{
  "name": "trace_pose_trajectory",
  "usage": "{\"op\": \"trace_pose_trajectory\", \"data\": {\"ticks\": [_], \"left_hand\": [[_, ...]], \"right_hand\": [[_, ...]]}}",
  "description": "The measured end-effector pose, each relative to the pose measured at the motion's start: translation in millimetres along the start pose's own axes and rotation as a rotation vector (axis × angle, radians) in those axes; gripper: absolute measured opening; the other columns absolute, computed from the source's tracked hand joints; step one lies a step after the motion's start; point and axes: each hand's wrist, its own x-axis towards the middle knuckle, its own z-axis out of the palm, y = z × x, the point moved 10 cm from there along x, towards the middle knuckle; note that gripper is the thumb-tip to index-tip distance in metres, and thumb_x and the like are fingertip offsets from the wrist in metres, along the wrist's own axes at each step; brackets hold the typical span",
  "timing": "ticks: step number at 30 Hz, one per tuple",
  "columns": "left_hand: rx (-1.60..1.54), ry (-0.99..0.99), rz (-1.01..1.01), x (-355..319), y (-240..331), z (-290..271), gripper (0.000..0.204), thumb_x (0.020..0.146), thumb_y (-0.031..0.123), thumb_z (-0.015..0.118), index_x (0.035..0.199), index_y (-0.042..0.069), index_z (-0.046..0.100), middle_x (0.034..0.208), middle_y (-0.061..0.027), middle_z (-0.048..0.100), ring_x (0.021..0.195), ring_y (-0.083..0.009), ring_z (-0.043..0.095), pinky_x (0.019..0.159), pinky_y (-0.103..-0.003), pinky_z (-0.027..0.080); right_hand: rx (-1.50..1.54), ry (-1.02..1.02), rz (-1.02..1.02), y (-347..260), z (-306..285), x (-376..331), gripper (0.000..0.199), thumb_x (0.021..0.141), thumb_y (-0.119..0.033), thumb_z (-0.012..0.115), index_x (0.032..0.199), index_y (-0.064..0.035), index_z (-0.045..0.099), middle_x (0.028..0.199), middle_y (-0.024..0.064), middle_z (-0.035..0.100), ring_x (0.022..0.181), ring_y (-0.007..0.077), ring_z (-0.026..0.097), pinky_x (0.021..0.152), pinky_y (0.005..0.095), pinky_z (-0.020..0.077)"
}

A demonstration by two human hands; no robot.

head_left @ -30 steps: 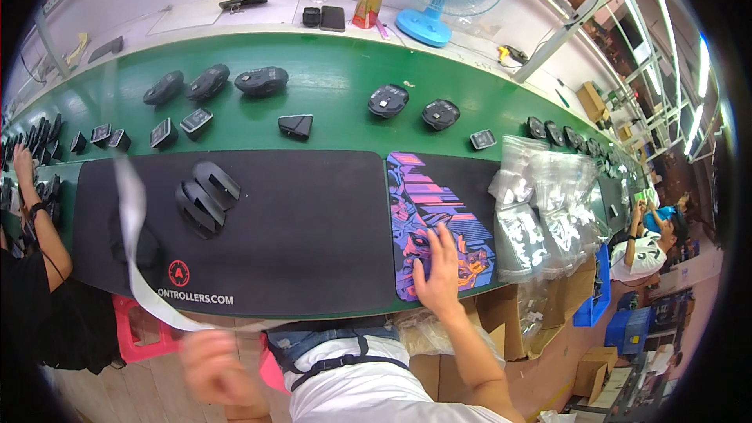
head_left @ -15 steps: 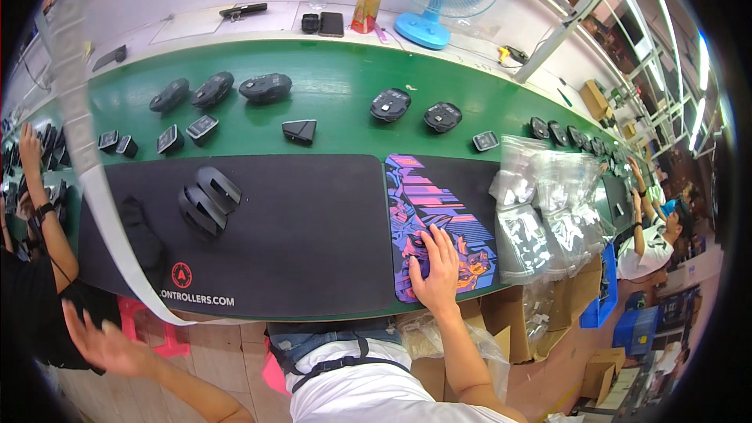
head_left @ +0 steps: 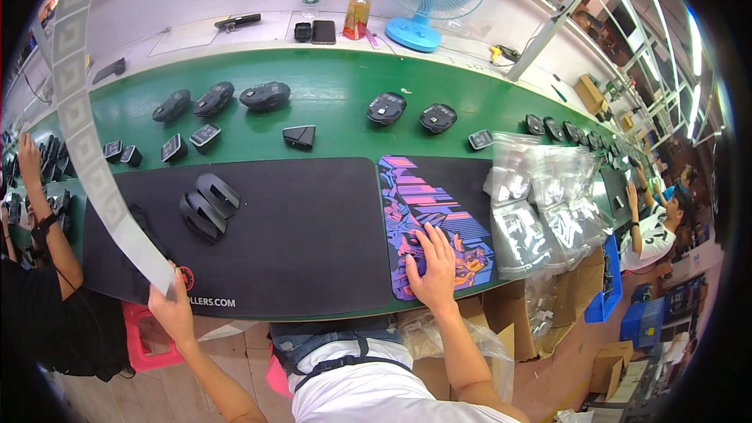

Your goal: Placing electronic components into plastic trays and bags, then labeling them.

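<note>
A long whitish strip with a row of repeated square outlines (head_left: pixel 92 163) hangs from the upper left in a curve. Its lower end is pinched between the fingers of my left hand (head_left: pixel 172 312), over the front left edge of the black mat (head_left: pixel 305 243). My right hand (head_left: pixel 433 272) lies flat, fingers spread, on a colourful patterned mat (head_left: pixel 407 204) in purple, pink and orange. Black curved shell pieces (head_left: pixel 210 207) rest on the black mat beyond my left hand. Clear plastic bags (head_left: pixel 523 235) with pieces inside lie to the right of my right hand.
Black computer mice (head_left: pixel 265 95) and small dark blocks (head_left: pixel 205 138) stand along the green table (head_left: pixel 329 78). Behind are a blue fan (head_left: pixel 423 0), bottles (head_left: pixel 357 16) and a phone (head_left: pixel 323 31). A cardboard box (head_left: pixel 540 321) stands below at right. Other people work on both sides.
My left hand has moved up and right from beside the table and closed on the strip's lower end, which was hanging free. My right hand stays on the patterned mat.
</note>
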Motion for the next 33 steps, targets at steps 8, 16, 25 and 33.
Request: {"op": "trace_pose_trajectory", "data": {"ticks": [8, 16, 25, 33], "left_hand": [[-0.712, -0.544, -0.158, -60.5, 59.4, 76.8, 0.027, 0.102, 0.017, 0.051, 0.099, -0.004, 0.067, 0.098, -0.0144, 0.073, 0.081, -0.0164, 0.068, 0.068, -0.028, 0.051], [-0.77, -1.187, -0.112, -100.0, 104.3, 168.8, 0.021, 0.087, 0.005, 0.071, 0.107, -0.001, 0.07, 0.099, -0.0061, 0.073, 0.086, -0.0117, 0.067, 0.079, -0.028, 0.053], [-0.568, -1.663, 0.24, -106.5, 144.3, 180.9, 0.035, 0.083, 0.007, 0.072, 0.117, 0.0, 0.067, 0.116, -0.0108, 0.069, 0.099, -0.02, 0.065, 0.084, -0.031, 0.052], [-0.591, -1.749, 0.073, -106.2, 126.6, 216.4, 0.026, 0.103, 0.011, 0.047, 0.105, -0.007, 0.065, 0.102, -0.0202, 0.071, 0.074, -0.0216, 0.068, 0.073, -0.031, 0.053]], "right_hand": [[0.022, 0.036, 0.034, 5.9, -1.1, 3.6, 0.045, 0.082, -0.019, 0.069, 0.125, -0.005, 0.063, 0.14, 0.0145, 0.055, 0.132, 0.0368, 0.047, 0.109, 0.0481, 0.0358], [0.076, 0.038, 0.079, -2.3, 3.5, 9.4, 0.042, 0.082, -0.012, 0.068, 0.123, -0.005, 0.064, 0.138, 0.013, 0.059, 0.133, 0.0343, 0.049, 0.11, 0.045, 0.0362], [0.11, 0.101, 0.163, 13.6, -17.4, 5.8, 0.036, 0.081, -0.013, 0.066, 0.116, -0.0083, 0.065, 0.135, 0.0089, 0.061, 0.129, 0.0298, 0.053, 0.108, 0.045, 0.0405], [0.128, 0.231, 0.164, 18.3, -2.4, -5.4, 0.034, 0.08, -0.015, 0.066, 0.113, -0.0098, 0.066, 0.132, 0.0074, 0.062, 0.129, 0.0277, 0.053, 0.107, 0.0441, 0.0418]]}}
